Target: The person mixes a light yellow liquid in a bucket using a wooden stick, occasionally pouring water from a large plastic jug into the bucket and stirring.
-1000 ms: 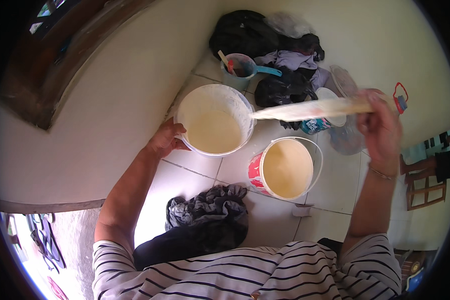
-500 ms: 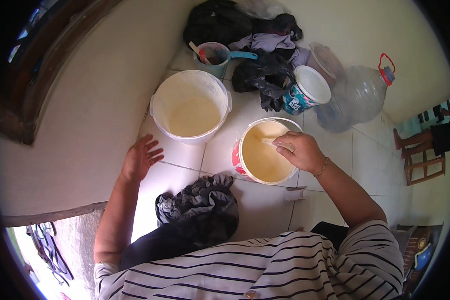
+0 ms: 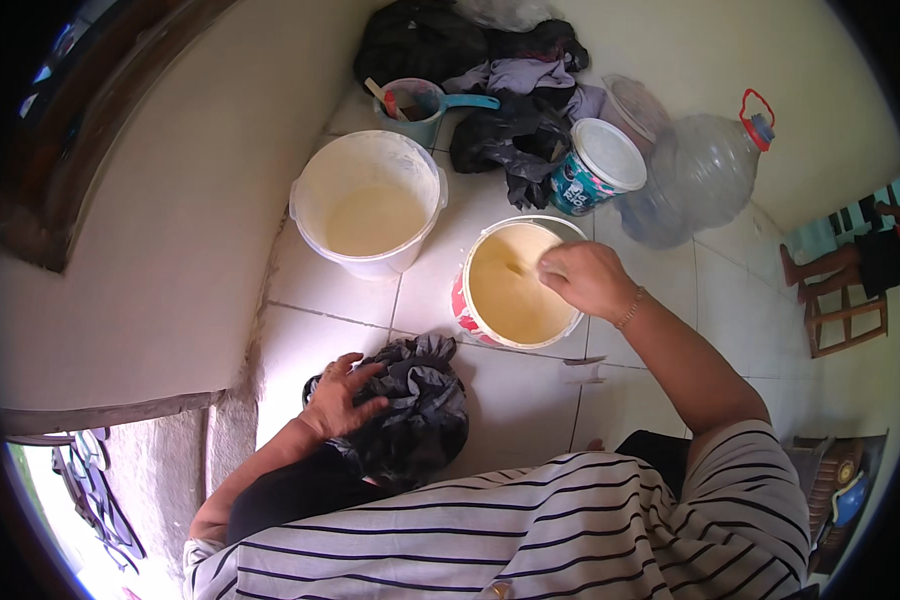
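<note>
My right hand is over the right-hand bucket, which has a red and white side and pale yellow powder inside. Its fingers are drawn together above the powder, beside a small dark hollow; what they hold is hidden. My left hand, fingers apart, hovers at or touches a crumpled dark plastic bag near my knee. Beyond it, against the wall, a larger white bucket holds cream-coloured contents.
Behind the buckets are a blue dipper with a brush-like tool in it, black bags and a teal lidded tub. A large clear bottle lies at right. Farther right, a person's legs show by a wooden stool.
My left hand has come down from beside the white bucket to the dark plastic bag. My right hand stays over the right-hand bucket; the pale thing seen in its fingers earlier is now hidden.
</note>
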{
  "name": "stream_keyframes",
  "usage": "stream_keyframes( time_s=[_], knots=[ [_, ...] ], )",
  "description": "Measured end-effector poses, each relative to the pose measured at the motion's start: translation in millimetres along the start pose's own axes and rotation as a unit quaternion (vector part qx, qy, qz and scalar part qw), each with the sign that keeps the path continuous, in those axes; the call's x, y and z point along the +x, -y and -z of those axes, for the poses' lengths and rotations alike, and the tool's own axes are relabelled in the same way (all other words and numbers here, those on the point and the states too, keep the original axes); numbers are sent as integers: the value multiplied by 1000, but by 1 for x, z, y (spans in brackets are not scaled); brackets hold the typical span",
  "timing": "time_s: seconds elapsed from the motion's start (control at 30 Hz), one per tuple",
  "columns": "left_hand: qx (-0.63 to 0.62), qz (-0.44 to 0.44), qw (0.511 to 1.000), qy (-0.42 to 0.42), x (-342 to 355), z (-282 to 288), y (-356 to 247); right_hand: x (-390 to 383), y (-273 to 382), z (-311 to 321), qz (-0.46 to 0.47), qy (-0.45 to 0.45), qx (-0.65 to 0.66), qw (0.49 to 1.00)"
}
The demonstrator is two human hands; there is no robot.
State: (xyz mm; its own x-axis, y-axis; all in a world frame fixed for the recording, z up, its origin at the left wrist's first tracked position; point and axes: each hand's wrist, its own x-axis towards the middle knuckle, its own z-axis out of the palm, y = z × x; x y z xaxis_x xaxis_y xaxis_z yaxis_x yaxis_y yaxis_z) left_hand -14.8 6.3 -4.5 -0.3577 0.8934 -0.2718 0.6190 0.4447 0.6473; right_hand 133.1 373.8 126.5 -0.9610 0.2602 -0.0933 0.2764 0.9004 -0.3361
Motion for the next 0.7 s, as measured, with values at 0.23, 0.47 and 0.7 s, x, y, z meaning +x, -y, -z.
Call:
stream_keyframes(
  time_s=[0.23, 0.47, 0.7],
  knots=[
    [153, -59, 976, 142, -18, -22, 10, -2, 18, -24, -81, 47, 244, 965],
    [-74, -39, 993, 82, 3, 5, 20, -4, -19, -13, -7, -133, 79, 988],
    [-316, 126, 932, -121, 36, 62, 15, -9, 38, -44, -9, -21, 155, 988]
  ],
)
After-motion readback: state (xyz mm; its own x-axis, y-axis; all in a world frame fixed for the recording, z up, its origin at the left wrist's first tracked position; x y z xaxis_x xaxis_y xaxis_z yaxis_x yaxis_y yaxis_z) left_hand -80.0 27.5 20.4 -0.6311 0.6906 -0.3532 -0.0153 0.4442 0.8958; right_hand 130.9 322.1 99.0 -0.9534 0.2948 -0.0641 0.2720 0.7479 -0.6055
